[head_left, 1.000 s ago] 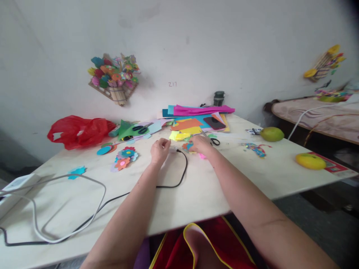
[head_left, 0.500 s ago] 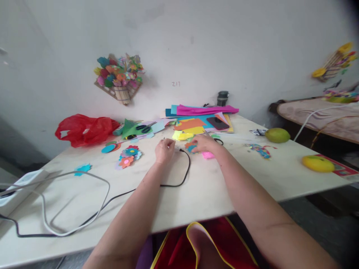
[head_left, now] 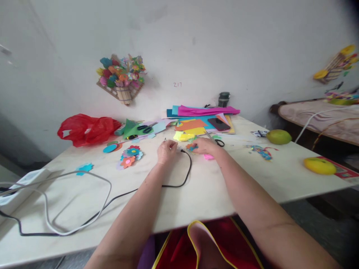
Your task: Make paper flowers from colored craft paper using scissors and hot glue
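Note:
My left hand (head_left: 166,151) is closed, its fingers curled around something I cannot make out. The end of a black cord (head_left: 185,178) lies just right of that hand. My right hand (head_left: 204,146) is closed, with its fingertips on an orange and blue paper flower (head_left: 191,147). Pink paper pieces (head_left: 208,157) lie under the right wrist, and scissors with black handles (head_left: 219,142) are partly hidden behind it. Yellow paper pieces (head_left: 185,136) lie just beyond both hands. Left of my left hand is a cluster of layered paper flowers (head_left: 130,156).
A red plastic bag (head_left: 86,129), dark scissors (head_left: 144,128) and coloured paper sheets (head_left: 207,110) with a phone (head_left: 219,124) line the back. A power strip (head_left: 24,186) and looped white cable (head_left: 110,186) lie left. Two mangoes (head_left: 278,136) sit right.
The view has shifted slightly. The paper flower at my right fingertips shows more orange and less blue. My left hand stays in nearly the same place.

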Motion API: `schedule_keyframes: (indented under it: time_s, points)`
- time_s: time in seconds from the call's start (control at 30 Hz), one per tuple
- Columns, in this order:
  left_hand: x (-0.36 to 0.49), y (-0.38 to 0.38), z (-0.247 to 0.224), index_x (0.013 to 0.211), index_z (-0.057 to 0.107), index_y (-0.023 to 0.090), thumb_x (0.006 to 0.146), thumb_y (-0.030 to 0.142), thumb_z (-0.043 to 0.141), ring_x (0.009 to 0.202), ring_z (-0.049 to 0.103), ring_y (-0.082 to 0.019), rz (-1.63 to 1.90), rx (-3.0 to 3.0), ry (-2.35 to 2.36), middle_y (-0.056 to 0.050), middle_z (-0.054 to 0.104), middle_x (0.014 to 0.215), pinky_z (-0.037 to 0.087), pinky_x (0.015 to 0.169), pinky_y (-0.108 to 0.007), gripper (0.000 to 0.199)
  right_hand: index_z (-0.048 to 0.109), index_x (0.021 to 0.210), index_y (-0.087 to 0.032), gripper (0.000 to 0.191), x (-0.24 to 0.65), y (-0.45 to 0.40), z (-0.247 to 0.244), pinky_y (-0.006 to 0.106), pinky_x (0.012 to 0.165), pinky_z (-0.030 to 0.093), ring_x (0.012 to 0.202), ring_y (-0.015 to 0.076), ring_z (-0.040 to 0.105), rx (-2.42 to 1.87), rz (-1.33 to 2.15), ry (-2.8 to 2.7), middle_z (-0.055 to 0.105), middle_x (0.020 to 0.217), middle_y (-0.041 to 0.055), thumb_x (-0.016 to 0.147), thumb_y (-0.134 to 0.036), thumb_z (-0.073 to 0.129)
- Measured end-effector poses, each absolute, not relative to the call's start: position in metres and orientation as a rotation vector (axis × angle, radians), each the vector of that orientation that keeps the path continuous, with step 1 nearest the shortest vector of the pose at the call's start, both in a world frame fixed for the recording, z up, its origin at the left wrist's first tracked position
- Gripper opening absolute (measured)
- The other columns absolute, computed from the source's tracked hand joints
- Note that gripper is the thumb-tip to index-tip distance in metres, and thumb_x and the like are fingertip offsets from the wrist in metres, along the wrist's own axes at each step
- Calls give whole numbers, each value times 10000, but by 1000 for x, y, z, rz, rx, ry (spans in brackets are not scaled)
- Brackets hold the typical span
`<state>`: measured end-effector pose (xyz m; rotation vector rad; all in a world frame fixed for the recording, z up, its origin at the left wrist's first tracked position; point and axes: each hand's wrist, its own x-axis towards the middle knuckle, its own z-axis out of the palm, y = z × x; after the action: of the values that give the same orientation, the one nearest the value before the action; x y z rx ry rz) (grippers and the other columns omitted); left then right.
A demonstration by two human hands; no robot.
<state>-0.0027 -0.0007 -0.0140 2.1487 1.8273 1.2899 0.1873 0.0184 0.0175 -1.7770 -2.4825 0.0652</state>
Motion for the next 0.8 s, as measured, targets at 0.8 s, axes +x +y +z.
schedule_keyframes:
  time_s: [0.8]
  points:
    - [9, -9, -3, 792, 607, 106, 715, 607, 528, 548, 625, -170, 1336, 1209, 1084, -111, 676, 687, 493, 554, -285, 514, 715, 815, -200, 161, 178, 34, 9, 251, 735, 483, 798, 159, 652, -878, 228, -1844, 715, 855, 32, 759, -216, 564]
